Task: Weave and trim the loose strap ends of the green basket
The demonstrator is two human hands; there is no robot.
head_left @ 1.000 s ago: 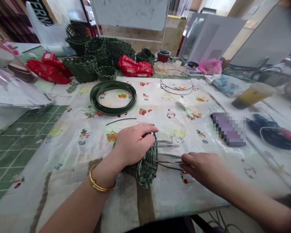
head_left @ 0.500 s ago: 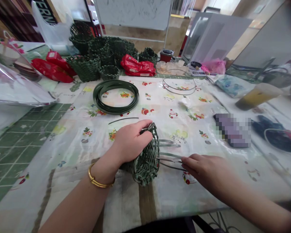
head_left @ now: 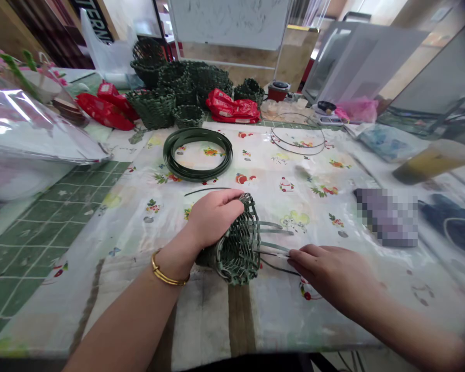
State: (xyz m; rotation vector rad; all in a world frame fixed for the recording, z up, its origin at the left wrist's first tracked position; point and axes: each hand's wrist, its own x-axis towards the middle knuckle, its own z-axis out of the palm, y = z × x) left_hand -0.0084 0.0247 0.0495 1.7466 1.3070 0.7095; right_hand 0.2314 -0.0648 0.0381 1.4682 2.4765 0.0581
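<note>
My left hand (head_left: 215, 214) is closed around the far rim and side of a small dark green woven basket (head_left: 238, 253), which lies tilted with its mouth toward me. Several loose flat strips (head_left: 275, 246) stick out from the basket's right side. The fingertips of my right hand (head_left: 325, 268) are pinched on the end of one strip; exactly how the fingers grip it is partly hidden. Beyond the basket a coil of dark green strip (head_left: 170, 165) rests on the flowered cloth, with a single short strip (head_left: 201, 190) between coil and basket.
Several finished green baskets (head_left: 174, 85) and red packets (head_left: 232, 107) stand along the back. A thin wire loop (head_left: 297, 150) lies at back right. At right are a blurred-out phone-shaped object (head_left: 389, 217) and a tilted cup (head_left: 434, 161). Clear plastic wrapping (head_left: 34, 124) is at left.
The whole scene has shifted right in view as the head turned slightly left. The basket has tipped a little, showing more of its inside. Both hands keep their hold.
</note>
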